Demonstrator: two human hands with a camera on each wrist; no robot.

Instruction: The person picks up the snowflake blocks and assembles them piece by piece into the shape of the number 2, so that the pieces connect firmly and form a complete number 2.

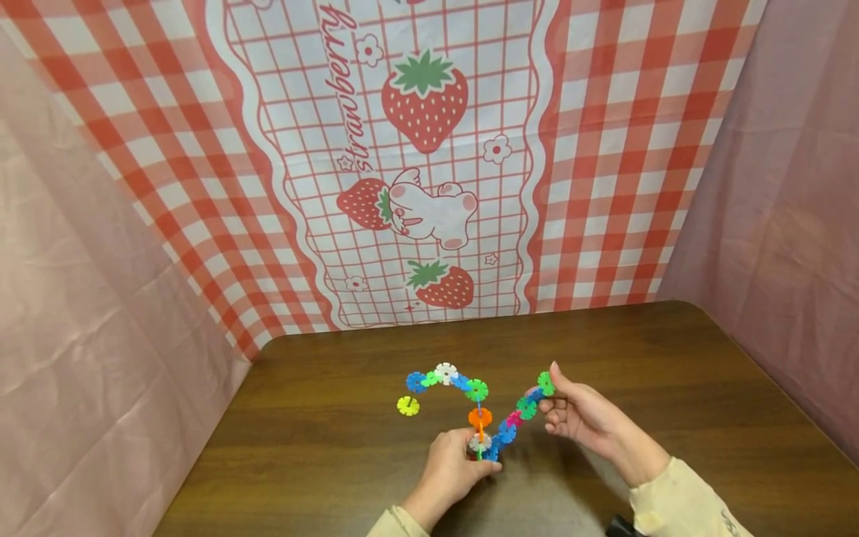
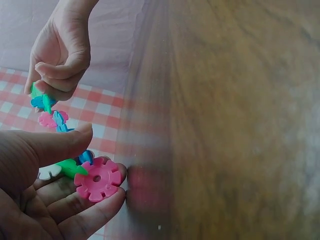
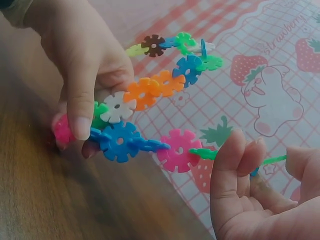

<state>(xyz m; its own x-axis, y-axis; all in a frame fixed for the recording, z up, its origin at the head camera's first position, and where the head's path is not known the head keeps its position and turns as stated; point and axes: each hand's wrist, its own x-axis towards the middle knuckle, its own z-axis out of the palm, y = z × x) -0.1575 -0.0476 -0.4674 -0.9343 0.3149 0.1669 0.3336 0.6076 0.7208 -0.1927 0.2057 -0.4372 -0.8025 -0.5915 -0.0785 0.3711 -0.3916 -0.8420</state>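
Over wood-grain table, pinching plastic snowflake-disc chain with left hand and right hand; likely light, weak-jointed; best gripped by discs.

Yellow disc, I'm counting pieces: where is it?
In the head view, the yellow disc is leftmost in the chain, just below a blue disc, above and left of the left hand.

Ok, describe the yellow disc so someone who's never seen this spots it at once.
Over the brown table, the left hand and right hand hold a chain of notched discs. Follow the branch curving left to its loose end. There sits the yellow disc, the chain's only yellow piece.
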